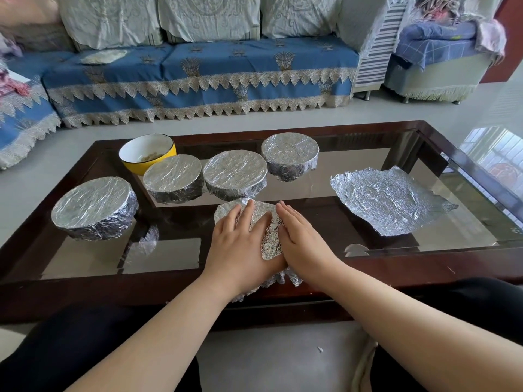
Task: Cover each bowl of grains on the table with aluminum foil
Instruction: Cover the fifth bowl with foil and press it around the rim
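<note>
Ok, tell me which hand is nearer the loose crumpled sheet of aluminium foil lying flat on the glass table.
Right. The right hand lies closer to the loose crumpled foil sheet, which sits off to its right; the left hand is farther away.

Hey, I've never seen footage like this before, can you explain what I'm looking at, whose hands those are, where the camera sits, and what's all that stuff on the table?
There is no machine here. One camera, worn on a person's head, looks forward and down, so the two arms are that person's own. The left hand and right hand lie flat, pressing foil over a bowl at the near edge of a glass-topped coffee table; neither grips anything. Four foil-covered bowls stand behind them. A yellow bowl, white inside, stands uncovered with some grains at its bottom. A loose crumpled foil sheet lies to the right. Beyond the table stands a sofa under a blue cover.
</note>
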